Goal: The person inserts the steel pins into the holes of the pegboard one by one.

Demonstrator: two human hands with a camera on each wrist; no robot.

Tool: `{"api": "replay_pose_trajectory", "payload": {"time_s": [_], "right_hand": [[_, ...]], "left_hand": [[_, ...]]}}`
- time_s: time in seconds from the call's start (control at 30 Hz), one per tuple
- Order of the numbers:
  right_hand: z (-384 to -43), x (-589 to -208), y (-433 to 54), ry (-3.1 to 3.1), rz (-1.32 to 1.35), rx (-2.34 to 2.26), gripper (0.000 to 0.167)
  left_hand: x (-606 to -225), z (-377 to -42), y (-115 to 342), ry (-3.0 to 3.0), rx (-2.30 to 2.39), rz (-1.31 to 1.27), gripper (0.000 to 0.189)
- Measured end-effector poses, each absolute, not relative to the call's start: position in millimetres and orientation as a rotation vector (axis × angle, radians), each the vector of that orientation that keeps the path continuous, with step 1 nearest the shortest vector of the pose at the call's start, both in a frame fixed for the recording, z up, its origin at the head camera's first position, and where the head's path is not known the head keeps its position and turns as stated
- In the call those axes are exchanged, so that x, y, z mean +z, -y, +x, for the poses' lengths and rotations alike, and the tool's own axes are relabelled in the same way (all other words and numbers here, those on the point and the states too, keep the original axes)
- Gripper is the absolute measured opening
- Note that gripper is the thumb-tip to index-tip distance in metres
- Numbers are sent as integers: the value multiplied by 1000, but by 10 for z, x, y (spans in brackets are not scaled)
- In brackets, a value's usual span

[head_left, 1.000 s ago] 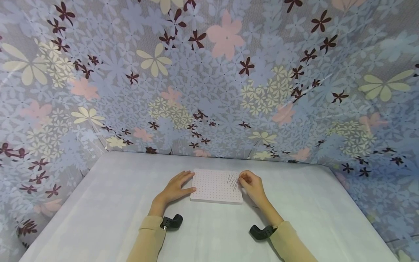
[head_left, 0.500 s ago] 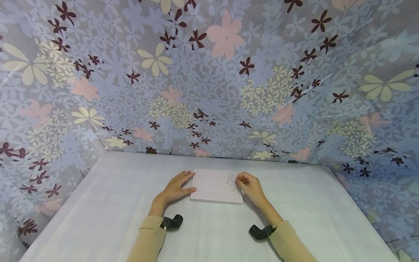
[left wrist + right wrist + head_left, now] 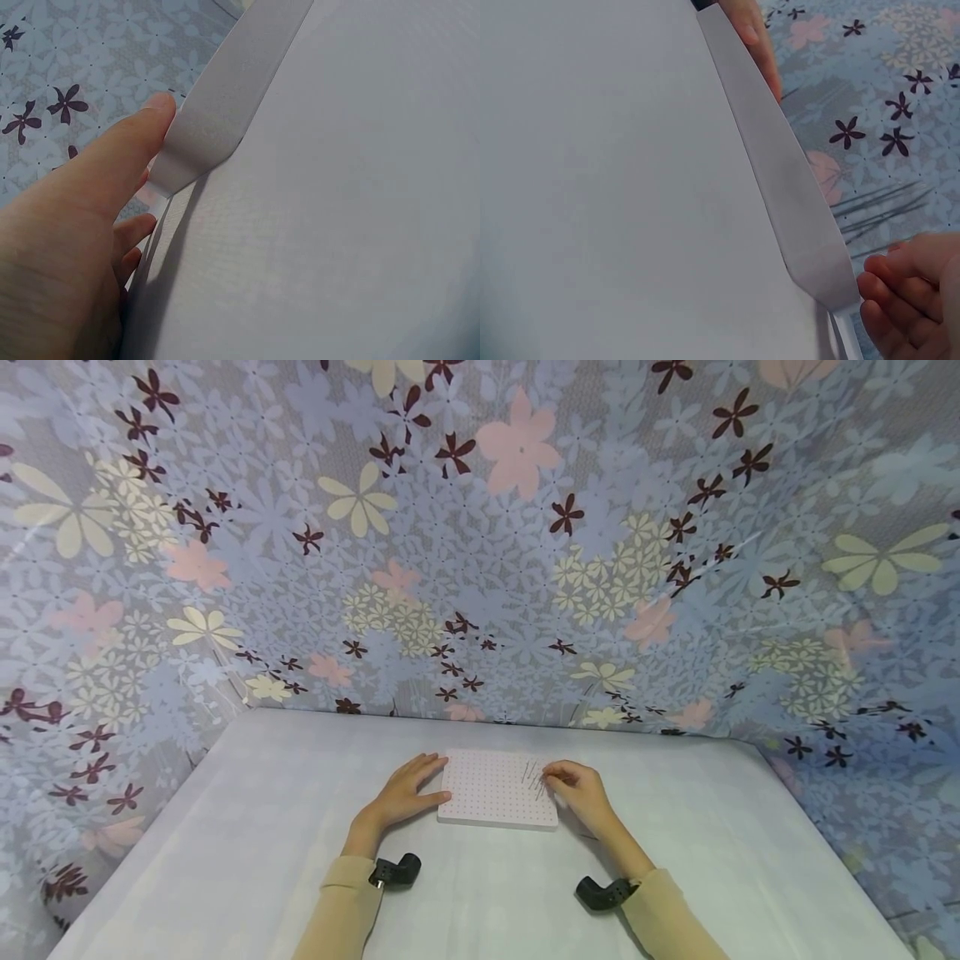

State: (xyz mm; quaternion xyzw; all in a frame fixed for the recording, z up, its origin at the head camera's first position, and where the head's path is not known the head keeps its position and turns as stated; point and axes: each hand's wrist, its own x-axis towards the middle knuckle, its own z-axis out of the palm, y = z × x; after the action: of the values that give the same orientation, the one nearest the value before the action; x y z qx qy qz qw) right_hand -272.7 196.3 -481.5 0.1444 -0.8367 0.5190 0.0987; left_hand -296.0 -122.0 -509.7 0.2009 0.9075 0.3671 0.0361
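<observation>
A white board with a grid of small holes (image 3: 487,789) lies flat on the table. Several thin dark pins (image 3: 533,774) stand up from its right part, leaning in the head view. My left hand (image 3: 401,792) rests at the board's left edge with fingers extended, the thumb touching near the front corner. At the right edge, my right hand (image 3: 581,789) holds thumb and index finger together on a thin pin (image 3: 881,251); its other fingers are curled. The pin's lower end is hard to make out among the others.
A pale cloth covers the table (image 3: 300,827). One thin dark pin (image 3: 588,837) lies on it beside my right wrist. A flowered cloth wall (image 3: 480,568) rises behind the table. Black wrist cameras (image 3: 395,870) sit on both forearms.
My right hand has moved slightly left and toward the front, its fingertips coming in among the pins. My left hand and the board stay in place.
</observation>
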Motion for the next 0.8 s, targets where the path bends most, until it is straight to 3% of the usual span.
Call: {"api": "replay_pose_trajectory", "payload": {"time_s": [0.53,0.8], "right_hand": [[-2512,-4720,-2167,2504,299,1451,13],[-2545,-4950,-2341,2496,336,1423,9]], "left_hand": [[-5073,-2959,1234,-2798,1100,620,66],[-5118,-2978,1218,-2799,1096,610,66]]}}
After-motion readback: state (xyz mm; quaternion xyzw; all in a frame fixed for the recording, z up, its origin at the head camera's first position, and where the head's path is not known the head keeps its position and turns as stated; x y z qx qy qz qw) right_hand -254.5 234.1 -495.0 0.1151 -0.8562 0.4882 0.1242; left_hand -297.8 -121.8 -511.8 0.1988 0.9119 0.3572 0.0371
